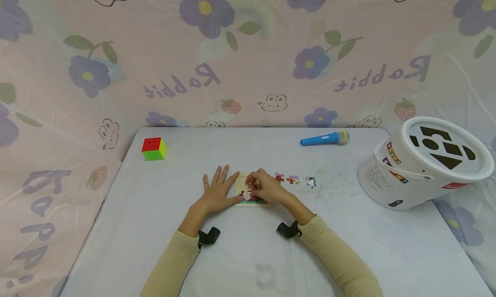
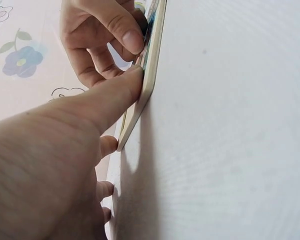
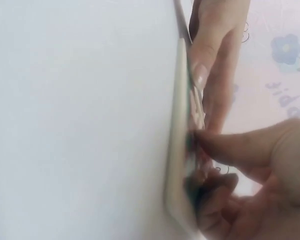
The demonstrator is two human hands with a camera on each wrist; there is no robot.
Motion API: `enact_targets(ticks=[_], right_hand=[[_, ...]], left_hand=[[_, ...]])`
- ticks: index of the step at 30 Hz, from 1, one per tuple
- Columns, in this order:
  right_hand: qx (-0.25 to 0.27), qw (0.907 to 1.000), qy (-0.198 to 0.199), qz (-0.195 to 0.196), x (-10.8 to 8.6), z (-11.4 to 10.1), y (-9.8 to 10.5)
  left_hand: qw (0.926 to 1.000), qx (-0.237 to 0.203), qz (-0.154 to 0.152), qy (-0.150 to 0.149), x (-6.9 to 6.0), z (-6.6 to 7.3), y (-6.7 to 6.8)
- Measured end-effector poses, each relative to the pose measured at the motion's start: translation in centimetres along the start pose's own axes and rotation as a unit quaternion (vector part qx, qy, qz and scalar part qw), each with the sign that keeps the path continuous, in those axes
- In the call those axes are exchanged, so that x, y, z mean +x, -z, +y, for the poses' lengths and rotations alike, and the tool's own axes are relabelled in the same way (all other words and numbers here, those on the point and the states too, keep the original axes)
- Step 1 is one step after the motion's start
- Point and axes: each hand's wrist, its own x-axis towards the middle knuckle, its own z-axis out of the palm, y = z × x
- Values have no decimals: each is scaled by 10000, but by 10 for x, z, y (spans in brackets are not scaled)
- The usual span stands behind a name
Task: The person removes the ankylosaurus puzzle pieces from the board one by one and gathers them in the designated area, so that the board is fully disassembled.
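Note:
A small wooden jigsaw puzzle board (image 1: 252,205), partly filled with a coloured picture, lies flat on the table. My left hand (image 1: 215,194) has its fingers spread at the board's left side, and its thumb (image 2: 125,85) presses on the board near the edge. Over the board, my right hand (image 1: 268,188) has curled fingers and pinches a puzzle piece (image 1: 254,192) against the picture; the fingers largely hide it. To the right of the board lie loose puzzle pieces (image 1: 293,180) in a row. The right wrist view is blurred, with the right thumb (image 3: 235,147) at the board's surface.
A red and green cube (image 1: 153,149) sits at the back left of the white table (image 1: 240,262). Towards the back right lies a blue toy microphone (image 1: 321,139). A large white lidded bucket (image 1: 387,176) with shaped holes stands at the right edge. Printed cloth hangs behind.

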Motion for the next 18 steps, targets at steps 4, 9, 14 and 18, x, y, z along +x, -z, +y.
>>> enact_targets(ticks=[4, 9, 14, 18], right_hand=[[-8, 9998, 41, -214, 2, 0, 4], [59, 9992, 134, -377, 4, 1, 8], [360, 9981, 198, -455, 5, 1, 8], [831, 9954, 265, -403, 4, 6, 8]], left_hand=[[10000, -32, 22, -25, 0, 1, 0], [9999, -68, 63, -58, 0, 0, -1], [10000, -57, 59, -48, 0, 0, -1], [10000, -40, 69, -36, 0, -1, -1]])
